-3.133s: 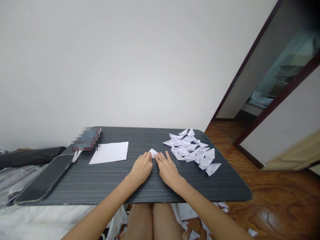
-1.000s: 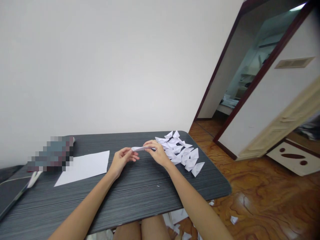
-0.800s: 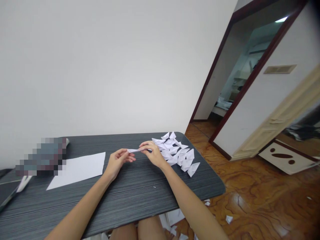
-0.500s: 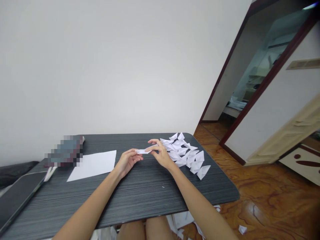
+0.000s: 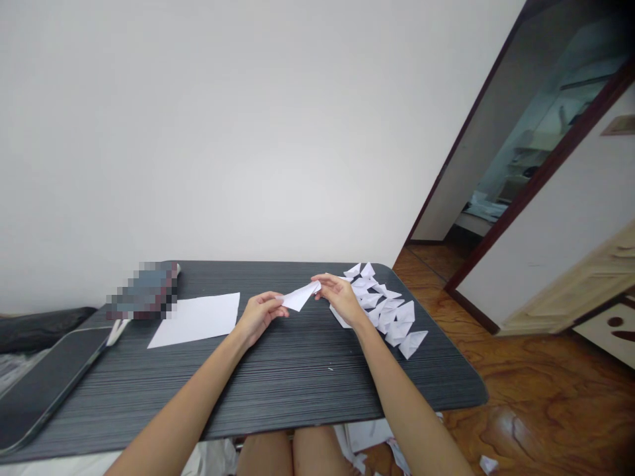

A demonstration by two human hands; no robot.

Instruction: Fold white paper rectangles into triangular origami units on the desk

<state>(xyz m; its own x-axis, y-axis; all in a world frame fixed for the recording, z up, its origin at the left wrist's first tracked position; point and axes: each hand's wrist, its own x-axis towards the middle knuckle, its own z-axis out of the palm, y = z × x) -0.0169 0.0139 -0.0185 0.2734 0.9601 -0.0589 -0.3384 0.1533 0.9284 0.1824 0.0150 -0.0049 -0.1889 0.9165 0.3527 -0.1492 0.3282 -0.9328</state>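
Observation:
A small folded piece of white paper [image 5: 299, 297] is held above the dark table between my two hands. My left hand [image 5: 262, 313] pinches its left end between thumb and fingers. At its right end, my right hand [image 5: 339, 295] has thumb and fingers closed on the upper corner. Just past my right hand lies a group of folded white paper pieces [image 5: 389, 311], pointed in shape, partly hidden by that hand. Left of my left hand a flat white sheet [image 5: 198, 320] rests on the table.
The dark wood-grain table [image 5: 278, 396] stands against a white wall. A blurred-out item [image 5: 143, 291] and a dark flat panel [image 5: 54, 377] are at the left. Below the right edge, a paper scrap [image 5: 489, 464] lies on the wooden floor [image 5: 536, 403].
The folded paper has turned from a narrow flat strip to a wider pointed shape. My right hand has shifted right to its far corner. The view has swung slightly left.

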